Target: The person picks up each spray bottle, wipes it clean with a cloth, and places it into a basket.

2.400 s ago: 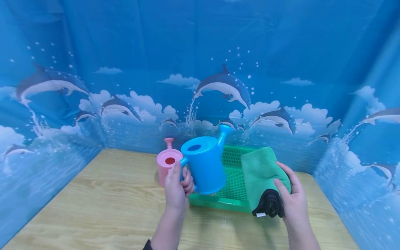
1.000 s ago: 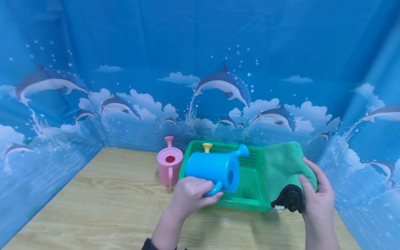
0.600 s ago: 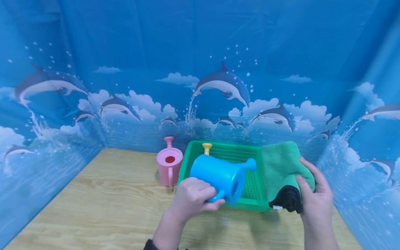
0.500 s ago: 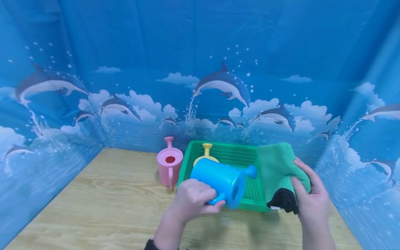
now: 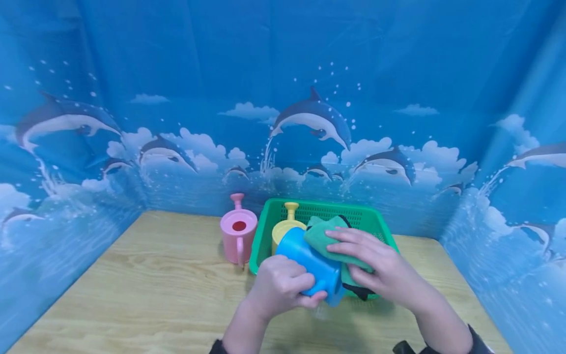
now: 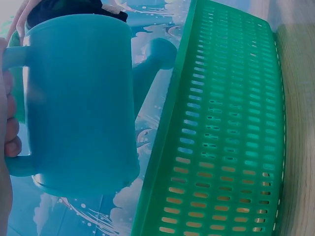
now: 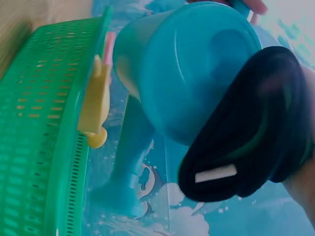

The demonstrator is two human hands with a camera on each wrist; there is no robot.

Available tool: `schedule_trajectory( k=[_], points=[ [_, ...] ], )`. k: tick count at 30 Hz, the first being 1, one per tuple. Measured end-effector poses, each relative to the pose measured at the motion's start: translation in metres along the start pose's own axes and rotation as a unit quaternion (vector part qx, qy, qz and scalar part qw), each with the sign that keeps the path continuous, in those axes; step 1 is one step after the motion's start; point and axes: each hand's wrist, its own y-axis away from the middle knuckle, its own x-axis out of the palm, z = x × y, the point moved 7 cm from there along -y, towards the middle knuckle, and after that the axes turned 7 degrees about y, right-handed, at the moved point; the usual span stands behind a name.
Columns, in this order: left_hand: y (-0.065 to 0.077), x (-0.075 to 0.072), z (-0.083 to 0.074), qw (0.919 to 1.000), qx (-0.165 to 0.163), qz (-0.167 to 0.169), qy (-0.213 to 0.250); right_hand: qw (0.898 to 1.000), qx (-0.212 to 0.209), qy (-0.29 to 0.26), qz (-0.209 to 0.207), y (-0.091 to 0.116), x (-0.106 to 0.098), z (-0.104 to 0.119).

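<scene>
My left hand [image 5: 283, 282] grips the handle of a blue watering can [image 5: 307, 258], which is tipped on its side over the front of the green basket [image 5: 260, 246]. In the left wrist view, curled fingers [image 6: 13, 130] show behind that handle. My right hand [image 5: 384, 263] holds a folded green cloth [image 5: 323, 238] with black edging against the can's side near the spout, fingers on top and thumb below. The cloth hides the spout in the head view. Its black edge and white tag [image 7: 215, 173] show in the right wrist view.
A yellow watering can [image 5: 287, 228] stands in the basket's left part, behind the blue one. Left of the basket, a pink watering can [image 5: 232, 241] stands on the wooden table [image 5: 168, 280]. A blue dolphin-print curtain [image 5: 199, 98] encloses the back and sides.
The blue can has gone from upright to tipped on its side. My right hand has swung left from beyond the basket's right side, bringing the cloth onto the can.
</scene>
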Motion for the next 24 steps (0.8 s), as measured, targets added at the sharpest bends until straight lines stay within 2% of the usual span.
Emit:
schedule_trajectory(
  k=[4, 7, 13, 17, 24],
  points=[
    [-0.006, -0.003, -0.005, 0.9993, 0.025, -0.021, -0.017, 0.996, 0.016, 0.030, 0.077, -0.001, 0.008, 0.003],
    [-0.011, -0.007, -0.009, 0.9983, 0.039, -0.035, -0.025, 0.992, 0.036, 0.047, 0.109, -0.001, 0.010, 0.002],
    [-0.018, -0.011, -0.014, 0.9967, 0.051, -0.055, -0.030, 0.988, 0.026, 0.085, 0.123, -0.005, 0.010, 0.005],
    [-0.018, -0.010, -0.014, 0.9965, 0.053, -0.056, -0.033, 0.988, 0.000, 0.086, 0.128, -0.003, 0.008, 0.009],
    [-0.015, -0.007, -0.015, 0.9960, 0.056, -0.064, -0.026, 0.984, -0.010, 0.095, 0.153, 0.000, 0.003, 0.013]
  ],
)
